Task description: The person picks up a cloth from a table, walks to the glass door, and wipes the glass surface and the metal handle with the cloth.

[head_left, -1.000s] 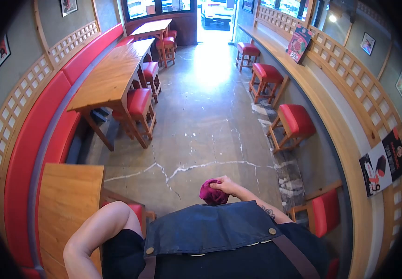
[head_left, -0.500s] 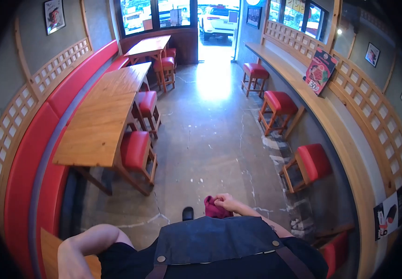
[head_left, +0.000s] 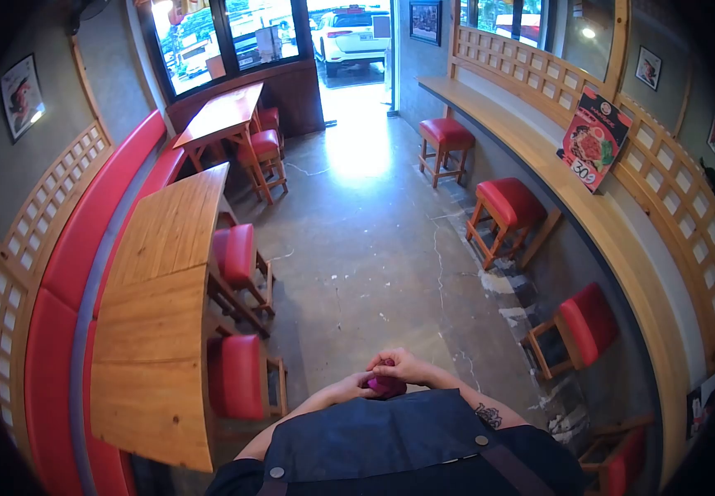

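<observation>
Both my hands meet in front of my dark blue apron (head_left: 374,430), low in the head view. My right hand (head_left: 407,368) closes over a bunched magenta cloth (head_left: 385,386) from above. My left hand (head_left: 349,387) cups the same cloth from the left side. Only a small part of the cloth shows between the fingers. A tattoo marks my right forearm.
A long wooden table (head_left: 159,306) with red stools (head_left: 237,376) and a red wall bench (head_left: 76,248) runs along the left. A wooden counter (head_left: 589,223) with red stools (head_left: 510,202) and a menu card (head_left: 593,140) lines the right. Cracked concrete floor (head_left: 365,240) leads to the open doorway.
I have walked forward down the aisle. My left arm came from my side to the front, and its hand joined the right hand on the cloth.
</observation>
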Tool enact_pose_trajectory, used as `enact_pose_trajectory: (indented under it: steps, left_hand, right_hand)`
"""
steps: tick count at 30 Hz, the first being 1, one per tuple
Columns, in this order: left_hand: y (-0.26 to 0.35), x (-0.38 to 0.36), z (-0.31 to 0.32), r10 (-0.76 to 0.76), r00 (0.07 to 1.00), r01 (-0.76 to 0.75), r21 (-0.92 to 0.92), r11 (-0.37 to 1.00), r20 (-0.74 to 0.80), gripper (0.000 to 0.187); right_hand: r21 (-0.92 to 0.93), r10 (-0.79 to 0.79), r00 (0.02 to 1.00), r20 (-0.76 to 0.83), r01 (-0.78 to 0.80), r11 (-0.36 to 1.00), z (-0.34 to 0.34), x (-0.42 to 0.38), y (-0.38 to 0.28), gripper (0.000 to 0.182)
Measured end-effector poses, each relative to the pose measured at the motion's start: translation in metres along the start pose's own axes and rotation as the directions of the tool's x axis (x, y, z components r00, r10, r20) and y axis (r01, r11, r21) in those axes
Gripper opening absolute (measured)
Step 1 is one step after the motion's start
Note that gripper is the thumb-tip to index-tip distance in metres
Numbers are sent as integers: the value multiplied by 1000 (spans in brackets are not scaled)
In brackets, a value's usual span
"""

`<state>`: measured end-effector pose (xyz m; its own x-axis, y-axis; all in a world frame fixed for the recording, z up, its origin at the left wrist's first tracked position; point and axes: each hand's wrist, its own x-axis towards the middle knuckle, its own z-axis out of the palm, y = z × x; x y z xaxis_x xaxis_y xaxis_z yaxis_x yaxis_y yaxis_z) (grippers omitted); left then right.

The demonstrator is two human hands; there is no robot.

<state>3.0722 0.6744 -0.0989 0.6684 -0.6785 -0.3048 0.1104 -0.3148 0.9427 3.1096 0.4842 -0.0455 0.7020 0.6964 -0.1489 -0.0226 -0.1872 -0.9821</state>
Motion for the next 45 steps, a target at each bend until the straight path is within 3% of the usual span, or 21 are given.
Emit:
enact_pose_trajectory:
  steps: [3,5,8,11,13,15,17,19,20,21,23,25,27,29,31,32,35,37,38,40,45]
  left_hand:
    - [-4,64,-74,-68,997,71,-192,979,23,45]
    - [-11,103,-127,114,956,-153,-125,980,-272,35]
    - [13,153,-201,103,925,-210,-265,941,-367,30]
    - [46,193,-268,95,923,-238,-359,903,-373,27]
    - [57,219,-309,69,930,-252,-485,837,-362,30]
    - [58,251,-353,88,918,-352,-691,631,-387,35]
    - [53,283,-405,56,916,-344,-704,621,-398,39]
    - [46,316,-460,74,874,-352,-522,777,-480,38]
    - [39,338,-488,171,810,-400,-314,861,-561,36]
    - [46,351,-517,175,813,-397,-310,864,-555,36]
    - [75,377,-576,171,883,-332,-323,886,-437,33]
    - [107,400,-640,182,899,-281,-207,937,-398,33]
    - [157,410,-705,57,931,19,203,979,-360,36]
    - [215,414,-763,404,837,-315,279,907,-369,45]
    - [300,398,-810,596,797,-604,-133,786,-96,75]
    - [352,387,-819,658,753,-635,-283,719,-17,90]
    - [414,423,-852,936,329,-794,-500,345,124,87]
    - [427,457,-887,881,419,-763,-442,472,218,69]
    - [434,489,-893,991,125,-960,-247,131,38,52]
    - [449,537,-933,972,-230,-973,27,-229,-50,38]
    - [473,613,-1059,969,-249,-968,-39,-248,10,51]
  right_hand:
    - [91,40,998,52,-45,995,-59,72,9,25]
    - [151,21,1000,-23,-17,988,-102,122,0,30]
    - [81,1,1000,3,-1,997,-165,191,-14,42]
    - [19,-16,997,80,15,1000,-217,259,-16,58]
    - [-128,34,999,8,-33,991,-247,300,-24,67]
    - [-155,-30,999,-36,24,988,-278,348,-7,71]
    - [-183,-106,991,-85,89,979,-311,401,14,76]
    - [143,38,984,-176,-12,990,-342,454,24,82]
    - [129,-9,985,-174,32,991,-358,480,28,77]
    - [131,-13,983,-181,37,991,-374,506,18,77]
    - [475,277,961,19,-252,843,-411,551,-12,59]
    - [528,195,977,83,-209,823,-449,601,-20,42]
    - [635,128,990,-63,-60,770,-482,643,-43,35]
    - [668,52,993,-106,33,743,-522,682,-58,32]
    - [752,-7,971,-239,190,631,-559,720,-78,25]
    - [773,33,973,-228,160,614,-583,743,-77,23]
    - [767,-97,971,-219,232,598,-650,815,-79,22]
    - [766,-56,969,-240,225,603,-694,862,-82,21]
    - [779,-48,974,-222,206,592,-720,885,-80,20]
    - [774,-17,972,-234,197,602,-768,932,-88,20]
    - [643,-46,974,-223,183,744,-879,1040,-112,23]
